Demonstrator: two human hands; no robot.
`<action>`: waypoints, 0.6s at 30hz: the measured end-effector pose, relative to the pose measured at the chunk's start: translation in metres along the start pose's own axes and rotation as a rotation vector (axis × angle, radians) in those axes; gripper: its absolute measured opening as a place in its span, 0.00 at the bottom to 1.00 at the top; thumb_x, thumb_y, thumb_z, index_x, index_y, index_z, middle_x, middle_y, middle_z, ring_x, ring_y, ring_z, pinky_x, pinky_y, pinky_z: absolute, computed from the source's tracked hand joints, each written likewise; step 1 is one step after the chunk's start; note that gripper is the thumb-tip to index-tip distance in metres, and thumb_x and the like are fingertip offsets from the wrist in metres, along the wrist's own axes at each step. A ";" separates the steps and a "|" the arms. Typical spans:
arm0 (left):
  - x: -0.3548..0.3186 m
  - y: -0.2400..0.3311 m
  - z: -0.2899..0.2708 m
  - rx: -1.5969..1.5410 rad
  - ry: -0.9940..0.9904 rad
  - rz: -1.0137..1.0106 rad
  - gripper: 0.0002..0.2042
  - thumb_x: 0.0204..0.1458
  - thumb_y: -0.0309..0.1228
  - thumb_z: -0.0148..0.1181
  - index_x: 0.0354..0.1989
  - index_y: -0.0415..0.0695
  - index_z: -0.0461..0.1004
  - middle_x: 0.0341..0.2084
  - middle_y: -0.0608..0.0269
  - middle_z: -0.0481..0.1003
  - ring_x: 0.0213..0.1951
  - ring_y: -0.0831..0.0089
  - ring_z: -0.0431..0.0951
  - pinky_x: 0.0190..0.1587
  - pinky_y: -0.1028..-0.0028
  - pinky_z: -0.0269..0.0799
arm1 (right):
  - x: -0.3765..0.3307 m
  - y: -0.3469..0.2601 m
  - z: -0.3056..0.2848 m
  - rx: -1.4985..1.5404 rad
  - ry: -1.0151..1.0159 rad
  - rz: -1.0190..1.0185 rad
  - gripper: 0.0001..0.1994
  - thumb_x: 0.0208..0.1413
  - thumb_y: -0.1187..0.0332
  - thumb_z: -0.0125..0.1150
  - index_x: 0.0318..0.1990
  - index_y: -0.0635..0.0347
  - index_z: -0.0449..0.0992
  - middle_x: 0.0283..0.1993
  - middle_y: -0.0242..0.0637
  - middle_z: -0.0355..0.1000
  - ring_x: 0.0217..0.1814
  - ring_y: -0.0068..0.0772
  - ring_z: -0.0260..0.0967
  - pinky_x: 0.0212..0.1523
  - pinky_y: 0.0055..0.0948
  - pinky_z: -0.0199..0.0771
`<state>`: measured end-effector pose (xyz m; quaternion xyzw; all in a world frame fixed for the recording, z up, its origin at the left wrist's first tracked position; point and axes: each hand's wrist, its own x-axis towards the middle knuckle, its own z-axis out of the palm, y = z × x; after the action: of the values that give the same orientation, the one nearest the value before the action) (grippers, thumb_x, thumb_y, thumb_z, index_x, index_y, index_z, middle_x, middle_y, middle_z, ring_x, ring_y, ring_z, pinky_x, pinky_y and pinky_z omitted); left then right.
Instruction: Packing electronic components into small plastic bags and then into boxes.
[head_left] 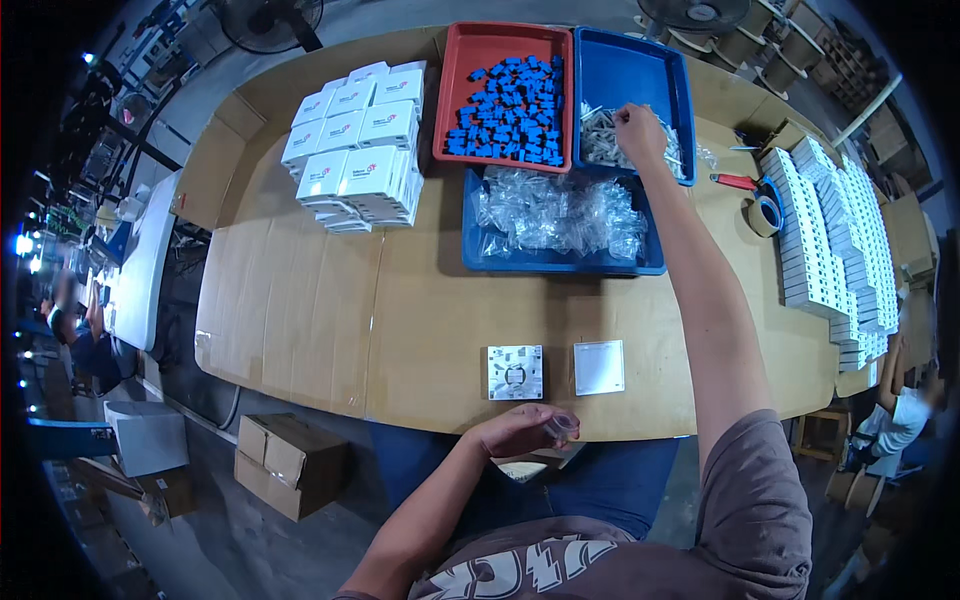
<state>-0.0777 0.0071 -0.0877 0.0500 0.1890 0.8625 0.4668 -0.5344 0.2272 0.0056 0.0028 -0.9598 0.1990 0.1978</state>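
Observation:
At the table's front edge, my left hand (517, 430) is closed around a small clear plastic bag (562, 427). My right hand (640, 133) reaches into the far blue tray (632, 62), its fingers drawn together over a heap of slender whitish pieces (601, 140); whatever they pinch is hidden. Just beyond my left hand lies an opened white square box (515, 372) with a round part inside it. Beside it, to the right, a flat white square cover (599, 367) rests on the table.
A red tray (455, 100) holds many blue connectors. Clear plastic packets fill a nearer blue tray (560, 265). White boxes (350, 150) are stacked at left, with more box rows (815, 240) at right. Beside those rows lie a tape roll (765, 215) and a red-handled tool (735, 181).

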 end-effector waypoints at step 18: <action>-0.006 -0.012 -0.016 -0.045 0.230 -0.044 0.26 0.70 0.48 0.47 0.59 0.35 0.70 0.45 0.54 0.77 0.42 0.66 0.79 0.63 0.54 0.72 | -0.290 -0.042 -0.221 1.758 -0.511 0.324 0.05 0.63 0.71 0.65 0.42 0.63 0.79 0.39 0.40 0.80 0.27 0.15 0.62 0.29 0.20 0.63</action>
<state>-0.0687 0.0037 -0.1064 -0.0637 0.2229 0.8561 0.4620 -0.1800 0.2519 0.0968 0.0612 -0.4673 0.8734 -0.1230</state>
